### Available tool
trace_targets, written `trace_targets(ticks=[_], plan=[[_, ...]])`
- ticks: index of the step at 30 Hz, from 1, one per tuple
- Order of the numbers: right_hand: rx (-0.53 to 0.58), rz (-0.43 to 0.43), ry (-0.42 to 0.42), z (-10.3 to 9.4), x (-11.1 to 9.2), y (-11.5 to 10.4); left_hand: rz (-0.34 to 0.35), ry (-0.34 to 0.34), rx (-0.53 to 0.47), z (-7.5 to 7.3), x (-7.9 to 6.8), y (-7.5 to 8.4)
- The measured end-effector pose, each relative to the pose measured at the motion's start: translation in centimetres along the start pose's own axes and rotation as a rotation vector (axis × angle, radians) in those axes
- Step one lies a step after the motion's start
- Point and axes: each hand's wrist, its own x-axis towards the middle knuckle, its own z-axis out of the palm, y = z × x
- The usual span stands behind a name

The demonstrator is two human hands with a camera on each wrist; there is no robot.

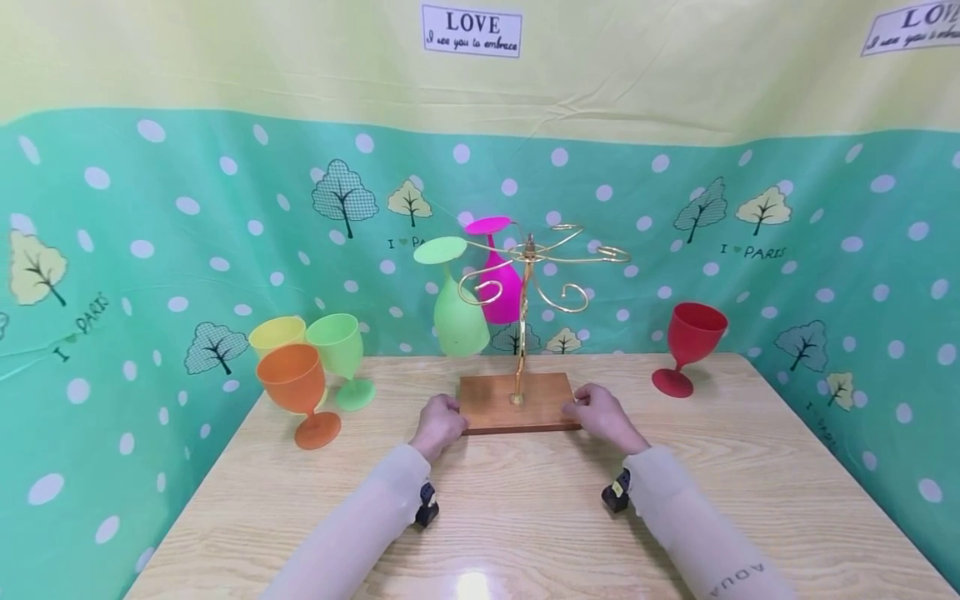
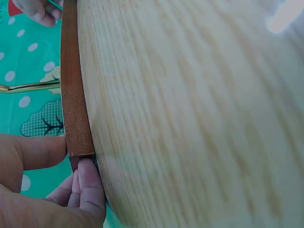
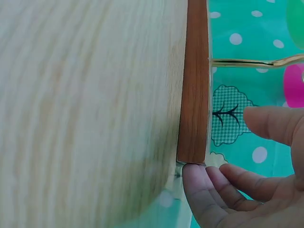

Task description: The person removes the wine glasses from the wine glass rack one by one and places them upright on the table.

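A gold-wire wine glass rack with a wooden base (image 1: 543, 392) stands on the table. A light green goblet (image 1: 461, 321) and a magenta goblet (image 1: 504, 287) hang upside down from its left arms. The left hand (image 1: 438, 423) grips the base's left end; in the left wrist view its thumb (image 2: 42, 151) lies on the top edge and fingers press the end face. At the right end, the right hand (image 1: 603, 414) touches the base with its fingertips (image 3: 194, 176). Its thumb (image 3: 268, 122) is raised apart from the wood.
Yellow (image 1: 276, 332), light green (image 1: 337, 343) and orange (image 1: 294, 379) goblets stand upright at the table's left. A red goblet (image 1: 693, 333) stands at the back right. A patterned curtain (image 1: 645, 192) hangs behind and along the sides of the table (image 1: 517, 508).
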Motion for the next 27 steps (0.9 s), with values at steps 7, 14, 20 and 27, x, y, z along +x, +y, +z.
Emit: trace_targets(ticks=[7, 14, 20, 27], plan=[[0.053, 0.098, -0.013, 0.4, 0.1, 0.4, 0.001, -0.002, 0.006, 0.0, 0.0, 0.0], [0.097, 0.112, -0.017, 0.7, 0.3, 0.7, -0.007, 0.001, -0.004, 0.0, 0.0, 0.0], [0.103, 0.129, -0.007, 0.9, 0.4, 0.9, -0.002, -0.039, -0.036, -0.3, 0.1, -0.1], [0.099, 0.119, 0.039, 1.5, 0.5, 0.7, 0.001, -0.113, -0.151, -1.5, 0.3, -0.3]])
